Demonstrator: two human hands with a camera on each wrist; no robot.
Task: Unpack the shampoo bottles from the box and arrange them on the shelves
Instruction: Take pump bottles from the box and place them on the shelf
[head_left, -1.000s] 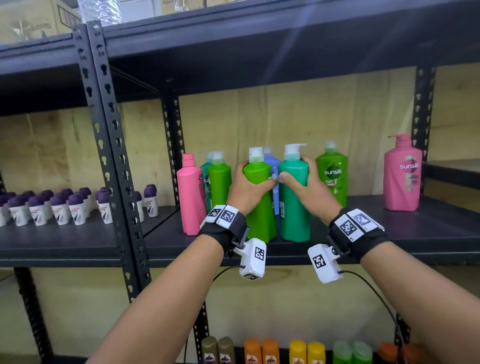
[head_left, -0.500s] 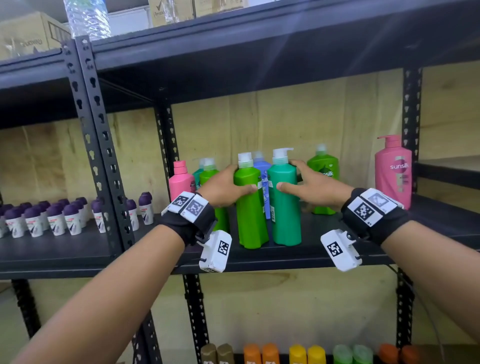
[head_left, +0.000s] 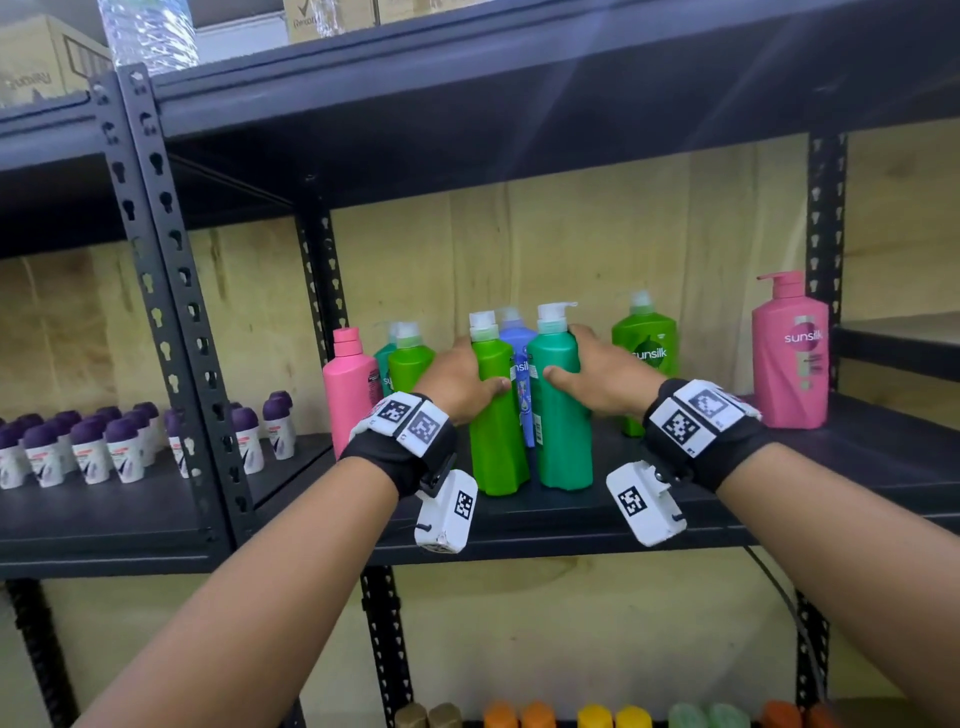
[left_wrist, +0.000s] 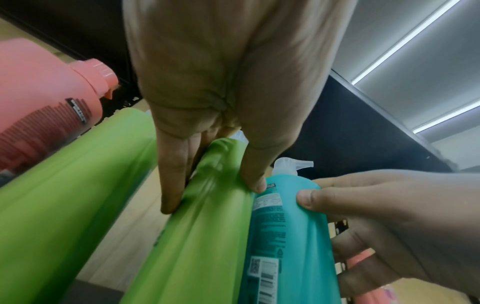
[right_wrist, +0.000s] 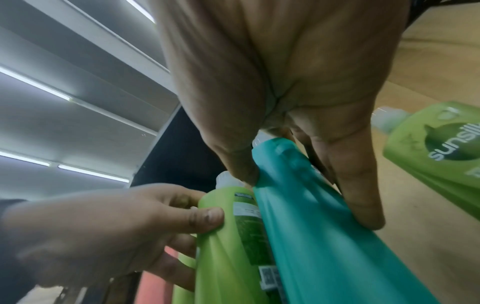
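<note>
On the black middle shelf (head_left: 857, 462), my left hand (head_left: 462, 382) grips a light green shampoo bottle (head_left: 496, 431) (left_wrist: 207, 216) (right_wrist: 228, 246), thumb in front and fingers behind. Beside it my right hand (head_left: 592, 374) grips a teal pump bottle (head_left: 563, 415) (left_wrist: 288, 236) (right_wrist: 324, 236) the same way. Both bottles stand upright, side by side near the shelf's front. A blue bottle (head_left: 519, 348) stands just behind them.
Around them stand a pink bottle (head_left: 348, 389), another light green bottle (head_left: 410, 364), a green Sunsilk bottle (head_left: 647, 348) and a pink Sunsilk pump bottle (head_left: 789, 358) at the right. Small purple-capped bottles (head_left: 93, 447) fill the left bay. An upright post (head_left: 171, 291) divides the bays.
My view has risen and shifted a little. Both hands keep their hold on the light green and teal bottles, which stand in about the same spot on the shelf.
</note>
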